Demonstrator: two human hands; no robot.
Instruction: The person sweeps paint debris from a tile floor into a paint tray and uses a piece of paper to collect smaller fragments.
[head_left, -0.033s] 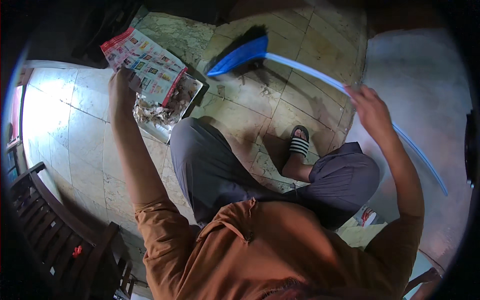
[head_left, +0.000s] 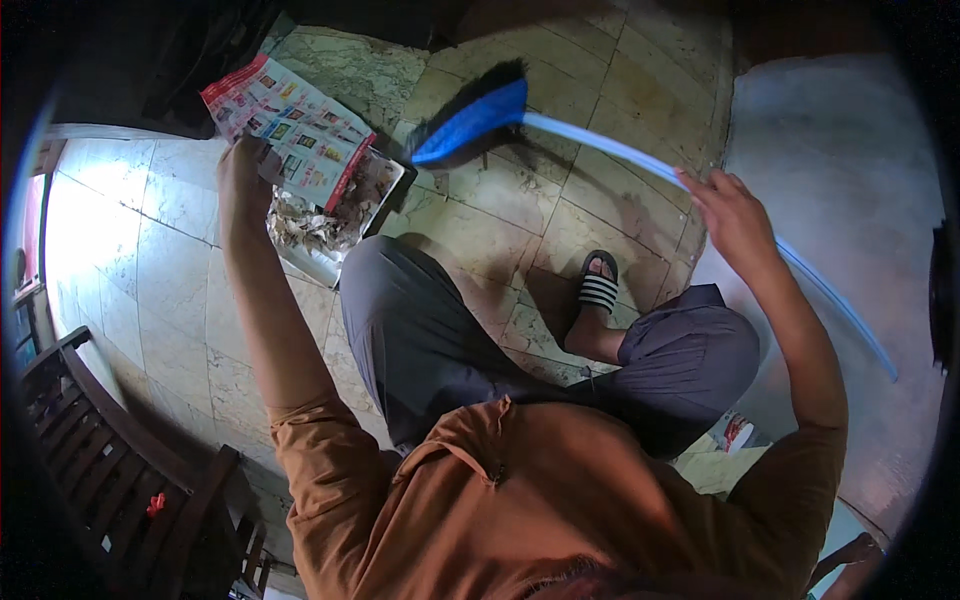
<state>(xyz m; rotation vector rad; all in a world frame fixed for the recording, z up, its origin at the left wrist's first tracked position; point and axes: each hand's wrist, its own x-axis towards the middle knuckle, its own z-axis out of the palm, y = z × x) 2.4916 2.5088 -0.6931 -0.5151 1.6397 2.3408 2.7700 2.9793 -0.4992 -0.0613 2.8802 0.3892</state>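
My left hand (head_left: 243, 175) is closed on the lower left edge of a printed leaflet (head_left: 305, 125) with red borders and small pictures. The leaflet covers the upper part of a shallow pale tray (head_left: 385, 205), where dry, flaky scraps (head_left: 305, 222) lie heaped. At right, my right hand (head_left: 738, 218) grips the long light-blue handle of a broom (head_left: 478, 118). Its blue head with black bristles is on the tiled floor, just right of the tray. The fingertips of my left hand are partly hidden.
Between my knees a striped slide sandal (head_left: 598, 285) is on my foot. A dark wooden slatted bench (head_left: 110, 460) stands at lower left. Dark furniture (head_left: 190, 70) borders the upper left. A smooth grey surface (head_left: 830, 180) runs along the right. Small debris (head_left: 535, 185) dots the tiles.
The broom head has shifted slightly left, closer to the tray, and my right hand has moved a little left with the handle. My left hand and the leaflet have stayed put.
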